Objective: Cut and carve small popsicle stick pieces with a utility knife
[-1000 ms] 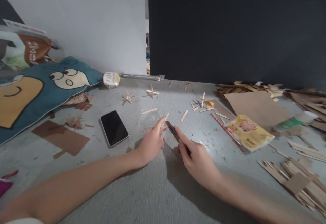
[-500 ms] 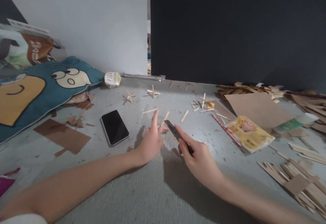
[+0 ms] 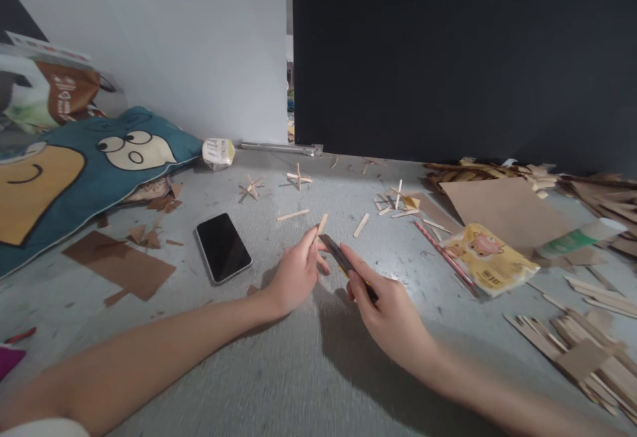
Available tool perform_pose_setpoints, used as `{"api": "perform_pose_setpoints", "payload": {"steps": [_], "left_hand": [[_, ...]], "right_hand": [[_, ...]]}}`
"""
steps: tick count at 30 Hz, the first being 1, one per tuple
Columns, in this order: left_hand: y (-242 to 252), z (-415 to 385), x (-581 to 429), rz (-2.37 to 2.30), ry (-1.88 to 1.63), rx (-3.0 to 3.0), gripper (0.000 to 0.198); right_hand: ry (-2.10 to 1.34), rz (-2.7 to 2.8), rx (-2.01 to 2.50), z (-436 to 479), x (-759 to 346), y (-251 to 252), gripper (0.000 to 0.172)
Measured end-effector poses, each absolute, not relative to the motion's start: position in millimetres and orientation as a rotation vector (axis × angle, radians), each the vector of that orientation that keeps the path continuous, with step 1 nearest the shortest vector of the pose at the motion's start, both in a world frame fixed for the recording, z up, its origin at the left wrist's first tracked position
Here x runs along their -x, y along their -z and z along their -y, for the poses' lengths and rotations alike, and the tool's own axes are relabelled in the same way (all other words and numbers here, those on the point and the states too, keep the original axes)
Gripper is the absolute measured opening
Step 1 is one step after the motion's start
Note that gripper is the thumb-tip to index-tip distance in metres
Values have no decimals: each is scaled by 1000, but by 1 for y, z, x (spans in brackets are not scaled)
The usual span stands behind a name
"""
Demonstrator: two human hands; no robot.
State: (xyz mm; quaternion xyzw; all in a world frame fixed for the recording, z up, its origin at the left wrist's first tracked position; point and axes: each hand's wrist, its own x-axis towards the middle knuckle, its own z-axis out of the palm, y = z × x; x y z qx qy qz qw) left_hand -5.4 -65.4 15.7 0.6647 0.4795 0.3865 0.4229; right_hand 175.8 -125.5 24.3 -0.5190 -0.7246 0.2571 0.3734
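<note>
Wooden stick (image 3: 323, 225) sits pinched in the left hand (image 3: 296, 274) over the worktop (image 3: 279, 371), index finger down again after lifting. Right hand (image 3: 385, 301) grips the cutter (image 3: 333, 252), tip beside the stick, contact unclear; stick looks steadier.

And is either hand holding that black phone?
No, the phone lies on the table, while the left hand pinches a thin wooden stick and the right hand grips a utility knife.
</note>
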Motion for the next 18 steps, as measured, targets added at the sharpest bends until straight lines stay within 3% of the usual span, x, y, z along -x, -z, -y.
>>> {"api": "perform_pose_setpoints", "payload": {"steps": [7, 18], "left_hand": [[-16, 67, 6, -1209, -982, -1703, 35], [-8, 66, 4, -1171, -964, -1676, 36]], "right_hand": [[-657, 1857, 1332, 125, -175, -26, 52], [-749, 1844, 1310, 128, -173, -20, 54]]}}
